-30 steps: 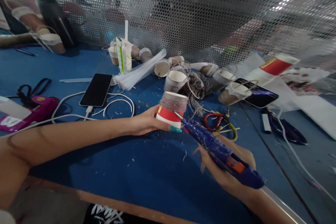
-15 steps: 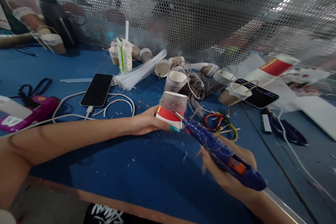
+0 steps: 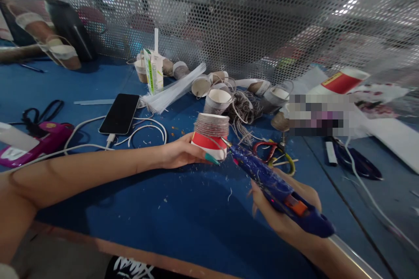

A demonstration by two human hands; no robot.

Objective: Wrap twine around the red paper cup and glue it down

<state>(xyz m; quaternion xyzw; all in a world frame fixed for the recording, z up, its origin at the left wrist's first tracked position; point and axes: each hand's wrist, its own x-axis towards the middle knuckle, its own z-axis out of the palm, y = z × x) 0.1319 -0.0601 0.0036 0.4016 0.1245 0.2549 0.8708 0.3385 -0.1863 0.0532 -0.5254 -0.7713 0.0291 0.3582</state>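
Observation:
My left hand is closed around the lower part of a paper cup, red and white below, with grey twine wound about its upper part. The cup stands tilted a little, its rim upward. In my right hand is a blue glue gun with an orange switch and a clear glue stick at its rear. The gun's metal nozzle is at the cup's right side, just below the twine; whether it touches cannot be made out. Loose grey twine lies in a heap behind the cup.
Behind stand twine-wrapped cups, clear glue sticks and a drink carton. Scissors lie near the gun. At left are a phone on a white cable and a magenta glue gun. A perforated metal screen closes the back.
The cup has turned slightly in my left hand and shifted a little left. The glue gun's nozzle stays beside it, and my right hand has barely moved.

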